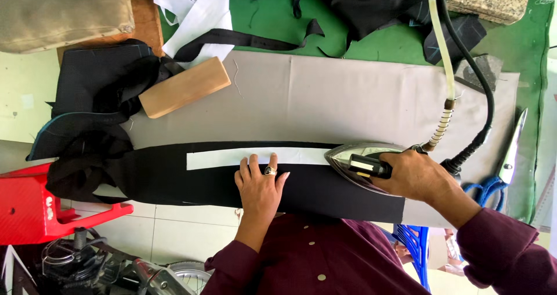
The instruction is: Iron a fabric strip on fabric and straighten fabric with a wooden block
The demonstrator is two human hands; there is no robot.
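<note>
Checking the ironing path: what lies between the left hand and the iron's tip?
In the head view, only white strip and black fabric lie between the left hand and the iron; nothing else sits there.

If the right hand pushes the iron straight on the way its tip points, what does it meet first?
The right hand drives the iron along the white strip; the left hand's fingers, pressed on that strip, likely come first.
</note>
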